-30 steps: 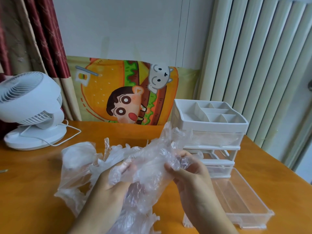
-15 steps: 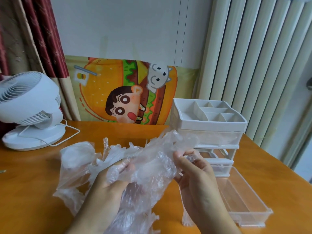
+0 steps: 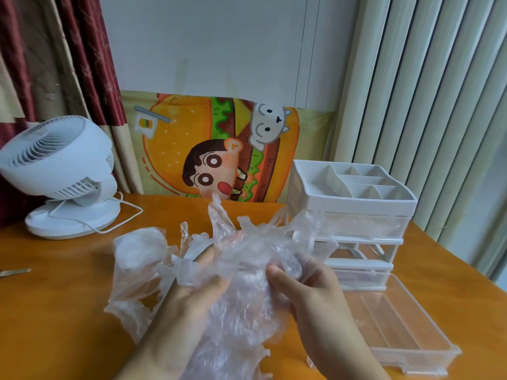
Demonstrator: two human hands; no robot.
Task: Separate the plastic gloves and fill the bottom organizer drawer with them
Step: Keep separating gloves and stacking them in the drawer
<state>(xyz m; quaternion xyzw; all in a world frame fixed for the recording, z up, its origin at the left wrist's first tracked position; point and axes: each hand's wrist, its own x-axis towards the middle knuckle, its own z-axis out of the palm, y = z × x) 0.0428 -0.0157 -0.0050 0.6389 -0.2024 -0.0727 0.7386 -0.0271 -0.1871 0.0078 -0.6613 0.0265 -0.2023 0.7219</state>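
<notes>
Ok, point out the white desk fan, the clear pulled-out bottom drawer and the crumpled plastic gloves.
White desk fan (image 3: 55, 157): head view, front grille.
Clear pulled-out bottom drawer (image 3: 428, 360): head view, front wall.
Crumpled clear plastic gloves (image 3: 247, 259): head view, bunched middle.

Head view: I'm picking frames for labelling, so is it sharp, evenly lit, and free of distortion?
Head view: soft, even daylight with no hard shadows; the fan and organizer are fairly sharp; the gloves look smeared between the left hand and right hand; the wide lens bends the curtain and blinds at the edges.
</notes>
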